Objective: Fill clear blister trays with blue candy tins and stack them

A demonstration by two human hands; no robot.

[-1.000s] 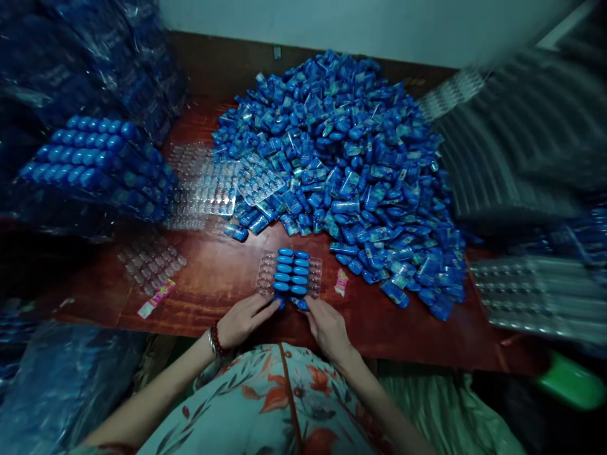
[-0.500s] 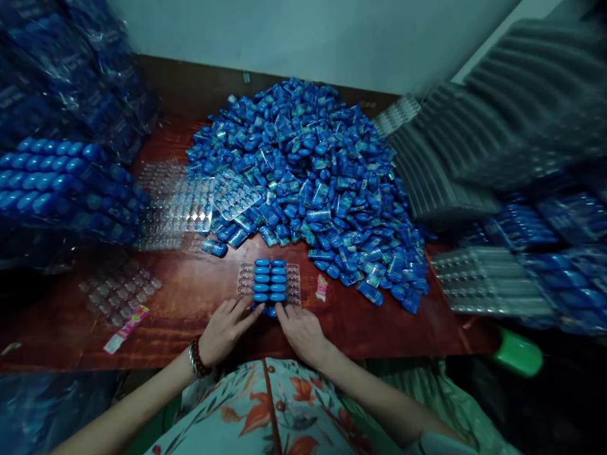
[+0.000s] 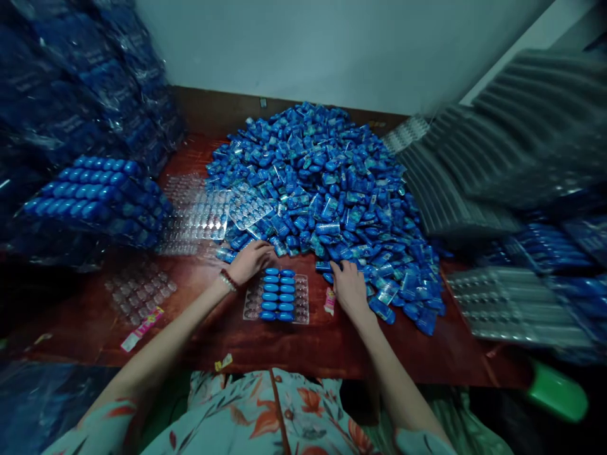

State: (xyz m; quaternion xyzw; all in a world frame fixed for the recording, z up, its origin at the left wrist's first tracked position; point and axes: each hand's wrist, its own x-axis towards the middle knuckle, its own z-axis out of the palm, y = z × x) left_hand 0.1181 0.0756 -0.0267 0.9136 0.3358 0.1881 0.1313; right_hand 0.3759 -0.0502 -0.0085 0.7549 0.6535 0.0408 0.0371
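Note:
A clear plastic blister tray [image 3: 301, 300] lies on the table in front of me, its two middle columns filled with blue oval capsule-like pieces [image 3: 286, 297]. The tray's outer columns hold no blue pieces. My left hand [image 3: 250, 262] is beyond the tray's far left corner, at the near edge of a pile of small blue wrapped packets [image 3: 313, 170]. Its fingers are curled together, and whatever they hold is hidden. My right hand [image 3: 351, 289] reaches over the pile's front edge with fingers spread, beside a blue packet [image 3: 324, 266].
Clear trays [image 3: 194, 215] lie left of the pile, with another tray [image 3: 140, 292] nearer me. Filled blue trays [image 3: 90, 189] are stacked at left. Tall stacks of trays [image 3: 474, 164] stand at right. Pink wrappers [image 3: 329, 302] and a green object [image 3: 557, 390] are also visible.
Both hands have left the near end of the filled columns and moved forward to the pile, the right one also rightward. The view has shifted; a yellow scrap now shows at the table's front edge.

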